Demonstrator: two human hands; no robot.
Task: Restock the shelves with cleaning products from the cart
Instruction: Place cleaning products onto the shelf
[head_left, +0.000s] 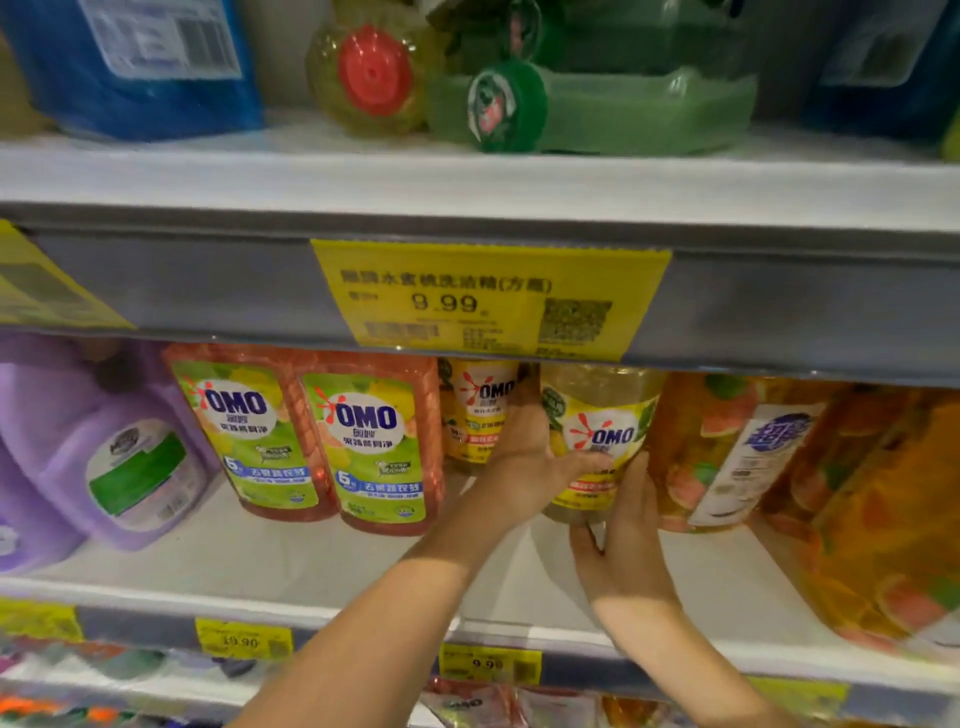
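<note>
Shelf bay, mid level.

Edges and room: the middle shelf board (363, 561) is bare along its front, ahead of the stock. Headroom is limited by the upper shelf rail (208, 291) and its hanging 9.99 price tag (488, 301), behind which the top of the yellow OMO bottle (602, 415) is hidden. The bottle is placed in a narrow slot near the middle of the shelf. Its base is partly covered by the hands, so contact with the board cannot be confirmed.

Fingers: the left hand (530, 457) is wrapped round the bottle's left side, with the fingers (524, 410) curled behind it and the thumb laid across the front label. The right hand (623, 535) is set at the lower right corner. Its fingers (638, 488) are held nearly straight and together against the side, and the thumb is spread below the base.

Surroundings: a second yellow OMO bottle (478, 410) is seen just behind the left hand. Two red OMO bottles (311, 436) are noted further left, then purple jugs (104, 447). Orange bottles (727, 452) are packed just beside the held bottle on the right. On the top shelf a blue jug (140, 62), a red-capped bottle (374, 73) and green bottles (597, 104) are recorded, the last two lying on their sides.
</note>
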